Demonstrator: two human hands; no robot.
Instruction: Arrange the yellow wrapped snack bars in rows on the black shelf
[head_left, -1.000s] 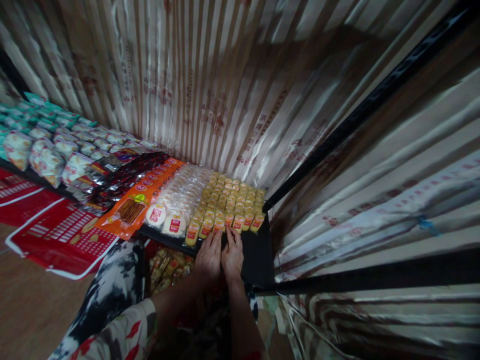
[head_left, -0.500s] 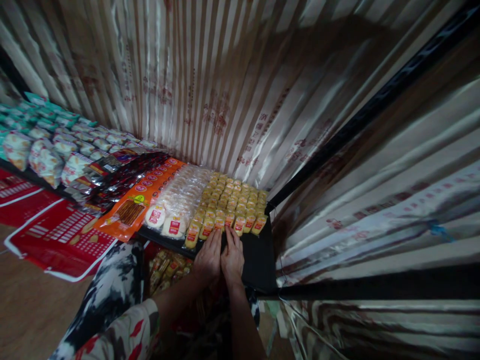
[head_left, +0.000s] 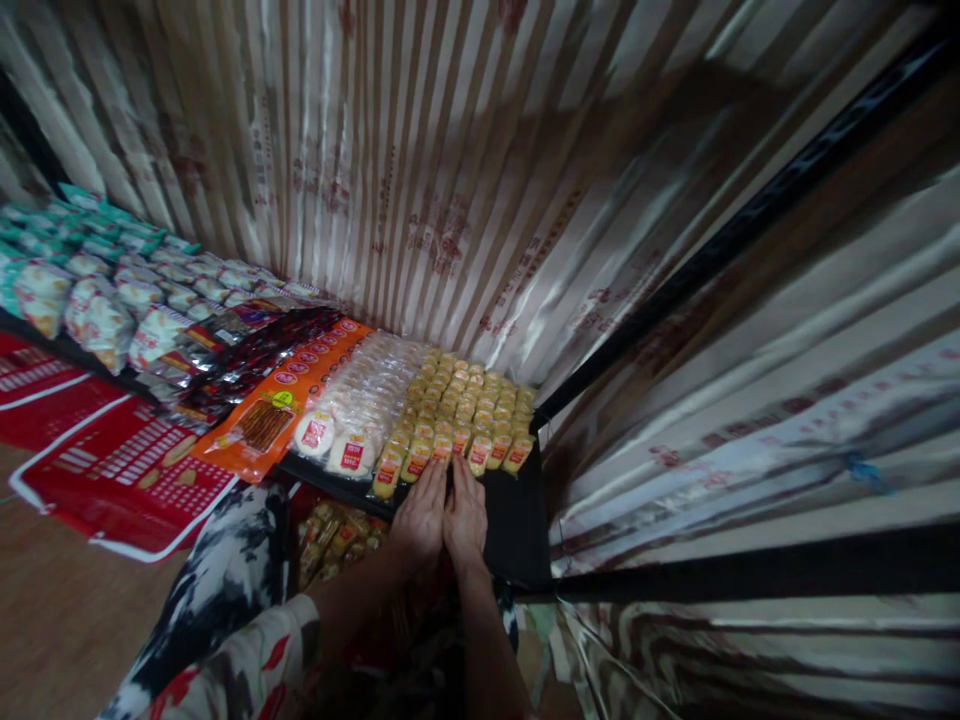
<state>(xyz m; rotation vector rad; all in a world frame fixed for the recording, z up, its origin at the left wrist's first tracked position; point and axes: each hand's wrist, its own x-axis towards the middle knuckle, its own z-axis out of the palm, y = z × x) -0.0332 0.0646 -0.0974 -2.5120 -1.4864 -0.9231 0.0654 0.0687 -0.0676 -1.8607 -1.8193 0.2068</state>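
While my two hands rest side by side at the shelf's edge, my left hand (head_left: 420,515) and right hand (head_left: 465,515) have their fingertips at the middle of the front row of yellow packs (head_left: 478,456). In each grip the fingers are stretched out and together rather than curled; my thumbs are hard to make out, so I cannot tell whether either is pinching a pack. The packs stand on the black shelf (head_left: 517,540), just beside the white round packs (head_left: 351,455), with row after row close behind, back toward the striped curtain (head_left: 435,180). As I judge it, most of this block is done: the rows sit tight and the front labels face me. What seems left is the front line, which runs a little crooked, its left end jutting nearer to me. Below, between my leg (head_left: 244,560) and forearm, lies a heap of wrapped packs (head_left: 341,537); whether any belong up here I can't say. Farther left, the orange packet (head_left: 259,428), dark packets (head_left: 251,355) and patterned bags (head_left: 97,325) lie in their own groups and look finished to me.
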